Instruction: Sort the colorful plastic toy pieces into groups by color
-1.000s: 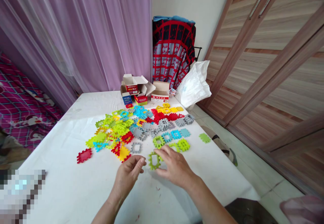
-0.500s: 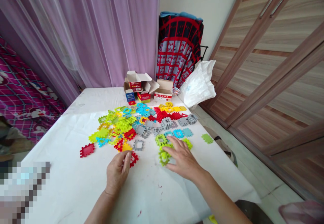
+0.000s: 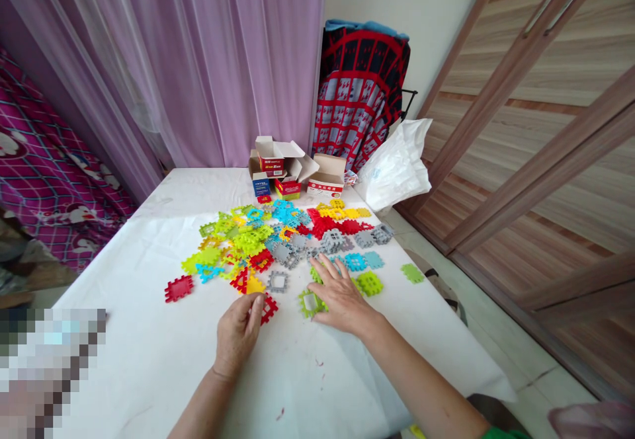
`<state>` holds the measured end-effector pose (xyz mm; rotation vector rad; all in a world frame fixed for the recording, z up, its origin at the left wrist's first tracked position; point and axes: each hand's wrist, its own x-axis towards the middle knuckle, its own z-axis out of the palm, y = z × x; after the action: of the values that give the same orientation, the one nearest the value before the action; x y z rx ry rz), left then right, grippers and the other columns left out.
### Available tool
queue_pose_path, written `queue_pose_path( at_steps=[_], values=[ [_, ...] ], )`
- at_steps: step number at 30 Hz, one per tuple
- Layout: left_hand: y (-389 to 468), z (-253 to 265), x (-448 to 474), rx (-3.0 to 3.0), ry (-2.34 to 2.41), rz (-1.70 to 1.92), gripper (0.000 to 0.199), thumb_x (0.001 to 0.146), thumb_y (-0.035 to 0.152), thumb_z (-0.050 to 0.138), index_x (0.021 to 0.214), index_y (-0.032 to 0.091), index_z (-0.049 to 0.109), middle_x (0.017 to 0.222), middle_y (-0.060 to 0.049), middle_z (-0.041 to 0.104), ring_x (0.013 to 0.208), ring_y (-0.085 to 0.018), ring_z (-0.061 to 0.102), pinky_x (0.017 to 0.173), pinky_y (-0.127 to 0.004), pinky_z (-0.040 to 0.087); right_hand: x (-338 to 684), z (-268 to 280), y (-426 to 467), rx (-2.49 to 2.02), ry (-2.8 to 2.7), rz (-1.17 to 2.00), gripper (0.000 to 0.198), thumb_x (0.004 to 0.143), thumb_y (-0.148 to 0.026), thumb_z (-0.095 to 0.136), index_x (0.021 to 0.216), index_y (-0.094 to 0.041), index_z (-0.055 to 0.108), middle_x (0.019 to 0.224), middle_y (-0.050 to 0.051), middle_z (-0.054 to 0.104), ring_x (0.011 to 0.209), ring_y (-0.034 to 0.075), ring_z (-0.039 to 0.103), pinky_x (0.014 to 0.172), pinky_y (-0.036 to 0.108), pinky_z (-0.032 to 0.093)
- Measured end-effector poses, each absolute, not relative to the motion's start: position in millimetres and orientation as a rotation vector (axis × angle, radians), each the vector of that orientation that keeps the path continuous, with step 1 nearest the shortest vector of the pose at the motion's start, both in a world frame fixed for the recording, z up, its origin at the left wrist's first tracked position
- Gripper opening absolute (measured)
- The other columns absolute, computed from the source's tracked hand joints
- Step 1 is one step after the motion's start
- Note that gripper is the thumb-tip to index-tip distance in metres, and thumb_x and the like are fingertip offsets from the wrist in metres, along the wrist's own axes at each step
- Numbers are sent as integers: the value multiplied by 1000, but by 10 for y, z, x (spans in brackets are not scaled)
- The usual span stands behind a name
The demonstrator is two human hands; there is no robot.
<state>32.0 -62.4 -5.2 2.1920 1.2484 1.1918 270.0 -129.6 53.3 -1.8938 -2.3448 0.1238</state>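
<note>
My right hand (image 3: 342, 299) is spread palm down over the light-green interlocking tiles, its fingers apart and touching or just above them. A framed light-green tile (image 3: 309, 303) shows by its thumb; other green ones are partly hidden beneath it. Another light-green tile (image 3: 370, 283) lies just right of the hand. My left hand (image 3: 240, 330) rests on the table with curled fingers and the thumb pressed against them; whatever is inside is hidden. Beside its fingertips is a red framed tile (image 3: 269, 308), partly covered. A grey square frame tile (image 3: 277, 282) lies between the hands, farther back.
A mixed heap of tiles (image 3: 251, 237) spreads across the table (image 3: 149, 353). Sorted yellow, red, grey and blue tiles (image 3: 355, 262) lie at the right. Open cardboard boxes (image 3: 325, 178) and a white plastic bag (image 3: 394, 168) stand behind. A lone green tile (image 3: 412, 273) lies near the right edge.
My right hand has moved left and lower over the green tiles, and the framed one has shifted left. My left hand keeps its place by the red tile. The view has turned slightly.
</note>
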Motion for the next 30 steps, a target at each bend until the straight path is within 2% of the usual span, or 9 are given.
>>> queue_pose_path(
  at_steps=[5,10,13,15,17,18,20,23,30],
  values=[
    [-629,-35,318,2174,1252,1179,34,90,44,44,82,20,69,74,-4,74,64,-16,69,63,-24,55,2699,529,-1281,-1904,-2351,145,40,68,-41,76,101,-19,66,154,16,25,145,32,7,113,56,5],
    [-642,13,322,2129,1267,1154,35,89,44,44,81,21,69,71,-3,73,60,-15,67,60,-23,53,2761,521,-1322,-1884,-2268,135,60,68,-46,76,120,-22,60,154,15,25,144,31,9,113,55,8],
    [-642,17,325,2068,1277,1154,36,87,46,45,80,21,69,67,-2,73,59,-15,66,59,-23,52,2803,569,-1360,-1860,-2124,17,43,77,-39,69,116,-23,63,150,13,35,141,31,22,111,54,19],
    [-632,0,324,1994,1293,1165,37,86,47,46,80,20,70,68,-3,73,59,-16,67,59,-24,53,2782,597,-1375,-1771,-1965,-75,25,85,-30,58,107,-22,67,136,12,53,128,28,43,105,48,34],
    [-618,-19,317,1895,1311,1187,37,85,48,48,81,19,70,71,-4,74,63,-17,68,61,-26,54,2693,591,-1379,-1639,-1802,-107,22,91,-23,48,100,-21,68,111,10,66,106,21,60,92,37,46],
    [-610,-26,311,1845,1318,1202,37,85,48,48,81,19,70,72,-4,74,64,-18,69,62,-26,54,2623,569,-1379,-1576,-1748,-99,23,92,-22,45,97,-21,68,100,8,69,95,18,63,84,32,49],
    [-599,-27,300,1767,1336,1239,37,84,49,48,79,18,69,69,-4,73,63,-18,68,62,-27,54,2450,485,-1373,-1484,-1719,-72,23,93,-21,44,94,-21,67,85,5,69,80,16,65,72,26,50],
    [-592,-10,291,1710,1350,1271,38,84,50,48,75,18,68,60,-2,67,56,-17,63,58,-26,52,2205,290,-1349,-1397,-1803,-90,21,93,-20,45,92,-20,66,73,3,67,66,14,63,64,24,48],
    [-570,-36,297,1531,1304,1253,45,85,56,47,72,18,67,51,3,55,48,-12,52,51,-22,44,2074,-42,-1336,-1278,-1844,-293,18,92,-14,48,92,-17,65,68,4,68,62,15,65,61,26,49]
  ],
)
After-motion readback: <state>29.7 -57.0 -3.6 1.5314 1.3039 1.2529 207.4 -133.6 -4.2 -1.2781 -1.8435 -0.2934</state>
